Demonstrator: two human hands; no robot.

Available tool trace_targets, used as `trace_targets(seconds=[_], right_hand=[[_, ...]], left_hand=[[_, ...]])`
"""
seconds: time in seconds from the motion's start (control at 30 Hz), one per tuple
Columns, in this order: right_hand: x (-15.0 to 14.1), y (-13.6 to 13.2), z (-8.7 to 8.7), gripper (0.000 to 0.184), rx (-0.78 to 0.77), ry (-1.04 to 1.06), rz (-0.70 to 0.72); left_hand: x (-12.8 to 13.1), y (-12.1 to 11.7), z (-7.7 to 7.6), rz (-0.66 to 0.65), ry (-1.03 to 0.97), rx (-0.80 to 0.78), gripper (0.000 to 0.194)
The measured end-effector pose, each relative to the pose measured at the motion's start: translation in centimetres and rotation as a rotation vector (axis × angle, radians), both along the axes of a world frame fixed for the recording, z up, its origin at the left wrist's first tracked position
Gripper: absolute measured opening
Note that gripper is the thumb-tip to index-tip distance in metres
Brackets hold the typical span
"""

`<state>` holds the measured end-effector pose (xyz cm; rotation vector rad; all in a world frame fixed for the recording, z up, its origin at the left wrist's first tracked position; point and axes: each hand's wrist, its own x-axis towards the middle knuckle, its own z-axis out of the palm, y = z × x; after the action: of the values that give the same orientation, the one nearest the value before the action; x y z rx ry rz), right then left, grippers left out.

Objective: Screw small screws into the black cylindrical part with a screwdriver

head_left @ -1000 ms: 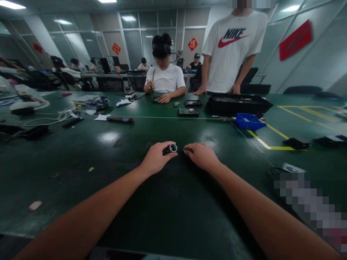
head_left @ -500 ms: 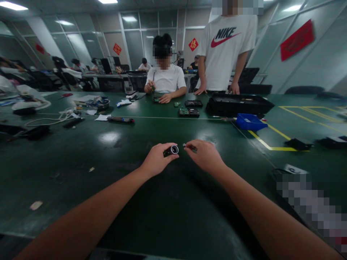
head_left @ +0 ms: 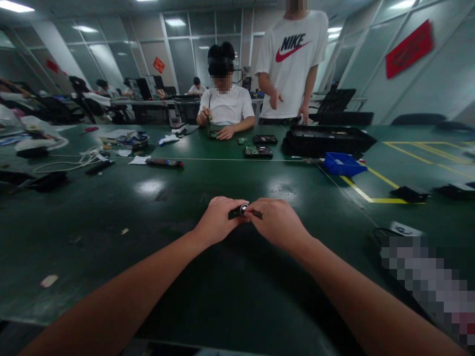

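My left hand (head_left: pixel 214 221) is wrapped around a short black tube (head_left: pixel 234 213) with a silver-rimmed round end facing right, much like a flashlight body. At that end, my right hand (head_left: pixel 279 220) has its thumb and index finger pinched together, the fingertips right against the rim. A small silvery part was visible in this pinch; now the fingers and the rim mostly cover it. Both hands are held over the green table (head_left: pixel 237 296), close to its middle.
Across the table a seated person (head_left: pixel 226 106) works on a circuit board; another person (head_left: pixel 291 64) stands beside. Between us lie opened devices (head_left: pixel 259 152), a black case (head_left: pixel 328 141), a blue bin (head_left: pixel 343 164) and an electric screwdriver-like tool (head_left: pixel 164 163). A power strip-like object (head_left: pixel 404 262) is at right.
My right hand has brought the small silvery part left to the tube's rim, closing the gap between my hands. The standing person has shifted left and lifted one hand off the table.
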<state>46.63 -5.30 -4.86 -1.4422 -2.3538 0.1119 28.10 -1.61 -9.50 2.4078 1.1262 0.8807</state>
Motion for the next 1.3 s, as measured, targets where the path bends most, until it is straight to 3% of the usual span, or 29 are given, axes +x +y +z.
trace_targets(seconds=[0.23,0.57,1.3], right_hand=[[-0.41,-0.11,0.32,0.022,-0.021,-0.085,-0.017],[0.32,-0.06,-0.09,0.021,0.035,0.059,0.008],[0.39,-0.44,0.01,0.024,0.028,0.060,0.085]], left_hand=[[0.02,0.05,-0.12,-0.013,-0.012,0.007,0.037],[-0.05,0.02,0.18,0.000,-0.064,-0.029,0.035],[-0.17,0.19,-0.06,-0.026,-0.131,-0.077,0.034]])
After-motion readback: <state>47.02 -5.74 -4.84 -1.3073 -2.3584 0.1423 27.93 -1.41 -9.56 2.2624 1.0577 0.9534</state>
